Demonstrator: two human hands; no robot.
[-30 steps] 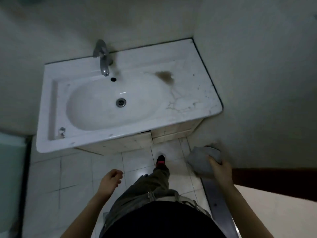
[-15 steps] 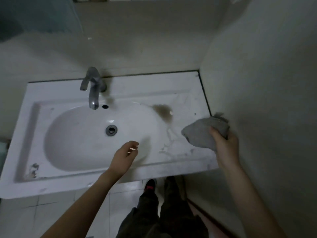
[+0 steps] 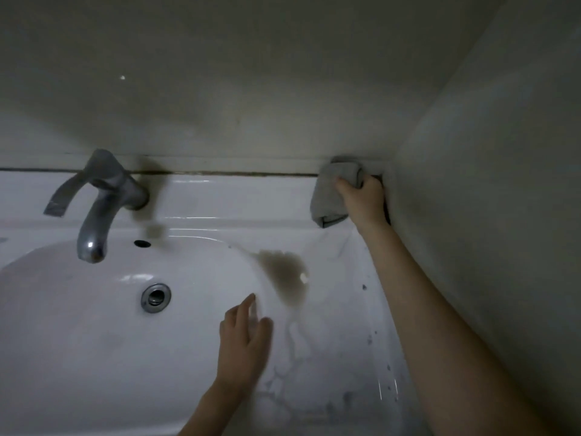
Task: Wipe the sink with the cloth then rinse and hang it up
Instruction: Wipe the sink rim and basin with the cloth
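The right hand (image 3: 364, 198) is closed around a bunched grey cloth (image 3: 330, 193), thumb and fingers curled over its upper folds, and presses it down on the back ledge of the white ceramic sink (image 3: 220, 199). The cloth sits in the far right corner, where the ledge meets the pale back wall (image 3: 251, 89) and the side wall (image 3: 503, 184); its loose lower edge hangs toward the basin rim. The right forearm runs along the side wall, close to it.

The left hand (image 3: 243, 344) hovers over the right side of the oval basin, holding nothing, fingers extended and slightly spread, palm down. Whether its fingertips touch the porcelain cannot be told.

Just beyond the left hand, on the basin's right rim, lies a brown stain (image 3: 284, 272), with a thin greyish trail running from it toward the front edge. Small dark specks dot the flat surface on the right. The round metal drain (image 3: 155, 298) sits near the basin's middle, to the left of the left hand. The grey metal faucet (image 3: 97, 209) stands at the back left, its spout pointing down over the basin, beside the small dark overflow hole (image 3: 142, 243).
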